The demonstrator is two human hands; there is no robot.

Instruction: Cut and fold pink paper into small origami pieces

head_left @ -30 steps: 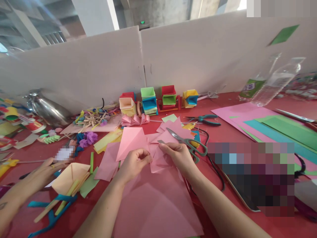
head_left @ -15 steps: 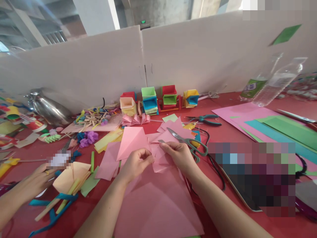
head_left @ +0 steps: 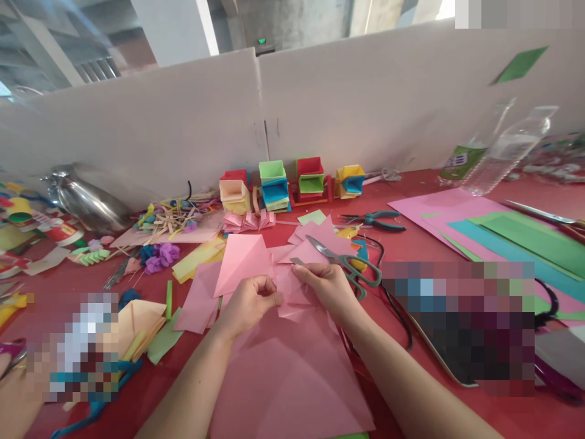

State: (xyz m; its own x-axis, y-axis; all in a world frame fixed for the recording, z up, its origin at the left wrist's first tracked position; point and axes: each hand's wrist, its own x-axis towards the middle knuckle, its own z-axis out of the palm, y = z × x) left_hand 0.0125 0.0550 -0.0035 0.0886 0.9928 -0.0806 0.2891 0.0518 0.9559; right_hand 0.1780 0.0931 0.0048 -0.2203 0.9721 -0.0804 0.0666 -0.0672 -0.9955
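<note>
My left hand (head_left: 255,303) is closed, its thumb and index finger pinched at the left edge of a small pink paper piece (head_left: 295,289). Right across from it, my right hand (head_left: 325,285) pinches a small grey blade (head_left: 297,261) over the same piece. Below both hands lies a large pink sheet (head_left: 292,378). A folded pink paper (head_left: 244,262) rests just beyond my left hand. Grey-handled scissors (head_left: 347,259) lie partly open behind my right hand.
Folded paper boxes (head_left: 273,189) stand along the white partition. Pliers (head_left: 377,219) lie behind the scissors. A phone-like dark slab (head_left: 441,347), partly pixelated, is at right, near coloured sheets (head_left: 503,235) and bottles (head_left: 507,152). A steel jug (head_left: 89,198) leans at left.
At the left, another person's hand has moved lower and is now mostly hidden by pixelation. My hands keep nearly the same pose; the whole view has shifted slightly.
</note>
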